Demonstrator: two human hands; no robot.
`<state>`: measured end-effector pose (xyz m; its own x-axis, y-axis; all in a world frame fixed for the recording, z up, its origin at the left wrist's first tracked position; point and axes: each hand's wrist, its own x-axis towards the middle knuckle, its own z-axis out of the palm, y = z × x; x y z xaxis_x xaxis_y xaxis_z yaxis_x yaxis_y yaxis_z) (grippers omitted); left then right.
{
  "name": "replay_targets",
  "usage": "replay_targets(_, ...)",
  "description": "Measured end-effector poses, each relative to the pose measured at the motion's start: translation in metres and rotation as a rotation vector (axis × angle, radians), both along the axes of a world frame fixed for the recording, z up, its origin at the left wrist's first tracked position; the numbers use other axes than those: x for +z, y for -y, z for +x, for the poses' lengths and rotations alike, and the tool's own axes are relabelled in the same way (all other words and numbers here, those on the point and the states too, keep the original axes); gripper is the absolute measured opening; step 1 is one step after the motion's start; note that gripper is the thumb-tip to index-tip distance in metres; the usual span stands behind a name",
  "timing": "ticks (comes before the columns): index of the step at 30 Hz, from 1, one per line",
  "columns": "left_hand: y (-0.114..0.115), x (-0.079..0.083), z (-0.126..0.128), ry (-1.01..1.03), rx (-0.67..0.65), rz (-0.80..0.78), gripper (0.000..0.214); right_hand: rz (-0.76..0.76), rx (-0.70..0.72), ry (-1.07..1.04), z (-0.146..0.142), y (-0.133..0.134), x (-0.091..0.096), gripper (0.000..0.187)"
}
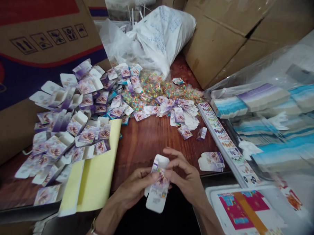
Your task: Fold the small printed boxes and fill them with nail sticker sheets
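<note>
A small white and purple cardboard box (157, 197) with a printed picture is held over the table's front edge, its end flaps open. My left hand (135, 184) pinches its left side, thumb on the printed face. My right hand (184, 174) grips its upper right side with thumb and fingers, some fingertips lifted above the top flap. Left of my hands lies a heap of similar boxes (59, 144), several with open flaps. Flattened boxes (185, 115) are scattered beyond my hands, and a small stack of them (212, 161) lies at the right.
A yellow folder (99, 174) lies left of my hands. Small multicoloured pieces in clear plastic (153, 89) and a white sack (163, 31) are at the back. Large cartons (222, 40) stand behind. Bundles of blue-edged card (297, 127) and a long printed strip (221, 137) lie right.
</note>
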<state>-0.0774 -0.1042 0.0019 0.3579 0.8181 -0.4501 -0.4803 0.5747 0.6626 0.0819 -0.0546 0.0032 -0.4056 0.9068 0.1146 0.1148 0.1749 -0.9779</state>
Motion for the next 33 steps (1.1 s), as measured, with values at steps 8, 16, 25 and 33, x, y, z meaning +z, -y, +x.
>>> replay_targets(8,-0.004,-0.010,0.023,-0.790,0.525,0.391,0.039,0.127,-0.295,0.083,-0.030,0.037,-0.026,0.042)
replay_targets(16,0.001,-0.007,0.019,-1.008,0.406,0.312,0.027,-0.108,-0.156,0.001,-0.034,0.010,-0.009,0.008)
replay_targets(25,0.000,-0.014,0.010,-1.754,0.342,1.048,0.061,0.241,-0.478,-0.017,-0.032,0.017,-0.016,0.041)
replay_targets(33,-0.001,-0.021,0.009,-1.823,0.345,1.116,0.058,0.084,-0.341,-0.070,-0.035,0.011,-0.007,0.010)
